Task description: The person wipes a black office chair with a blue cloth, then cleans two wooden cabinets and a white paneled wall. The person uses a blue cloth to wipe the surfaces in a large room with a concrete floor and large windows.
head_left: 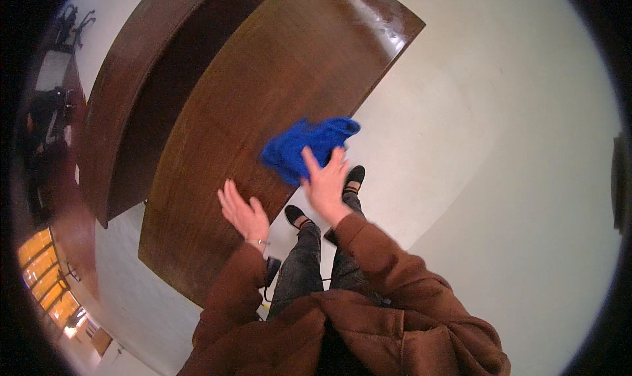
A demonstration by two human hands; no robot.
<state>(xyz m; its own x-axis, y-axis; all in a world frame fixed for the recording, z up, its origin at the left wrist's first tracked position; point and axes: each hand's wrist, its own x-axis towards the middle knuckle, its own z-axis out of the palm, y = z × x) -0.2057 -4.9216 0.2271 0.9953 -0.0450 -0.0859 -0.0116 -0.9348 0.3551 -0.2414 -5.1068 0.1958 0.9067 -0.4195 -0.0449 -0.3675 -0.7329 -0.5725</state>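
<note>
Cloth (301,144) sits bunched over the surface (230,113) against the right hand (326,186), likely for control, grip unclear; the left hand (245,217) is open.

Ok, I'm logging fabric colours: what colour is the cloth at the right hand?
The cloth is bright blue, showing best in the head view.

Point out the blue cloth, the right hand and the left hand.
Blue cloth (303,139), head view: its crumpled middle.
Right hand (327,184), head view: back of the hand.
Left hand (247,219), head view: back of the hand.
</note>
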